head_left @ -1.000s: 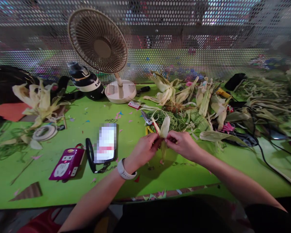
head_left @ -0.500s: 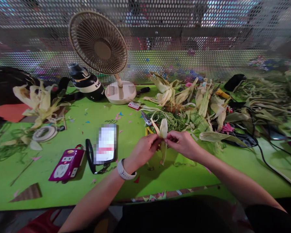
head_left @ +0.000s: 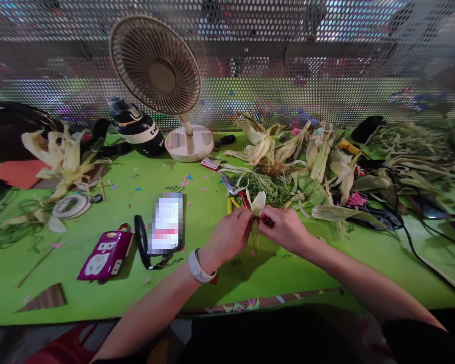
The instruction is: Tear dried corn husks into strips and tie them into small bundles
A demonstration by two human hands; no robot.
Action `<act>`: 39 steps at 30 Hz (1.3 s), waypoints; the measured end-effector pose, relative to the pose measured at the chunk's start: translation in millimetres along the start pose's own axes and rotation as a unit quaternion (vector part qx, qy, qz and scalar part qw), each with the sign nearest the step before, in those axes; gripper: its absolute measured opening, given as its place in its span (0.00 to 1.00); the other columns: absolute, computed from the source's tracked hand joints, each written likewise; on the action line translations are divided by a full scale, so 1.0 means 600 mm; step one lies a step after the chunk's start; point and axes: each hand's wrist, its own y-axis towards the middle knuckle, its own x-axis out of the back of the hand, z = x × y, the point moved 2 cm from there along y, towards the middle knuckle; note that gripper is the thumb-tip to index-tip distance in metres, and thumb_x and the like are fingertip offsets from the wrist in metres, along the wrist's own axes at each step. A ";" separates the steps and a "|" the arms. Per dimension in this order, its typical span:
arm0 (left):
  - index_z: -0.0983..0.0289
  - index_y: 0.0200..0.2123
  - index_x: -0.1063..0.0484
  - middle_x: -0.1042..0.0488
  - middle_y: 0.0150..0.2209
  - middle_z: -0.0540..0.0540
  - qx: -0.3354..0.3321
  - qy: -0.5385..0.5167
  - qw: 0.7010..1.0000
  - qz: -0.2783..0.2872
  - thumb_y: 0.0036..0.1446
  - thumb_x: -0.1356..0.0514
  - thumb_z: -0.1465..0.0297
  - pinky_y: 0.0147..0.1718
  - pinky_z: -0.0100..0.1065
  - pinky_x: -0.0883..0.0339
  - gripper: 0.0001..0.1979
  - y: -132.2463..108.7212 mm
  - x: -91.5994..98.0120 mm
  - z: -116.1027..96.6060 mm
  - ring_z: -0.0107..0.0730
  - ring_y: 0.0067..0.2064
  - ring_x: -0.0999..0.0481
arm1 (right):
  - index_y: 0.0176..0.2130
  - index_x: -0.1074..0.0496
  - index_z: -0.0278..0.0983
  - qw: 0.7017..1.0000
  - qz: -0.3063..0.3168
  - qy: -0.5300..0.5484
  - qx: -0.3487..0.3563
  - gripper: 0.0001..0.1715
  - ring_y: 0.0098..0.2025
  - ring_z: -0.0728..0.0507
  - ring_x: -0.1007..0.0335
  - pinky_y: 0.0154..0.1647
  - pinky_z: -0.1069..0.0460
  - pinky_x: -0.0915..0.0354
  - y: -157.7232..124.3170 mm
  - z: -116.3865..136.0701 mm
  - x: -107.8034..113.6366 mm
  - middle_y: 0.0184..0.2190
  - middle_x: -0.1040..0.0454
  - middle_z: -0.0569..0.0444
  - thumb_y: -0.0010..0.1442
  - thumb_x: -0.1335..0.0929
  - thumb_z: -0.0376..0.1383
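Note:
Between my two hands is a pale corn husk piece [head_left: 258, 203], its broad tip pointing up and its narrow tail hanging below the fingers. My left hand [head_left: 233, 230] pinches it from the left, a pale watch band on the wrist. From the right, my right hand [head_left: 284, 227] is closed on it too, thumb and fingers together at the gathered middle. The fingertips partly hide that middle. Just beyond the hands lie pliers [head_left: 229, 184] with red and yellow grips showing, beside a heap of shredded green husk strips [head_left: 271, 189].
Dried husks [head_left: 260, 139] are piled behind, toward the perforated metal screen [head_left: 246, 91]. A fan [head_left: 189, 144] and a black bottle [head_left: 138, 129] stand at back left. A phone [head_left: 165, 222], a purple case [head_left: 106, 255] and a tape roll [head_left: 72, 206] lie left. A cable [head_left: 413, 247] runs at right.
My left hand has turned over the husk, covering more of its middle. My right hand has curled more tightly, and the husk's upper leaves sit slightly lower.

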 end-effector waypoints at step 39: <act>0.59 0.27 0.36 0.49 0.08 0.40 0.201 -0.589 0.775 -0.108 0.48 0.40 0.52 0.15 0.28 0.52 0.17 0.005 0.083 0.101 0.22 0.12 0.45 | 0.28 0.30 0.34 0.854 0.182 0.431 -0.229 0.08 0.18 0.54 0.37 0.16 0.60 0.45 0.027 -0.068 0.037 0.20 0.30 0.59 0.50 0.31 0.38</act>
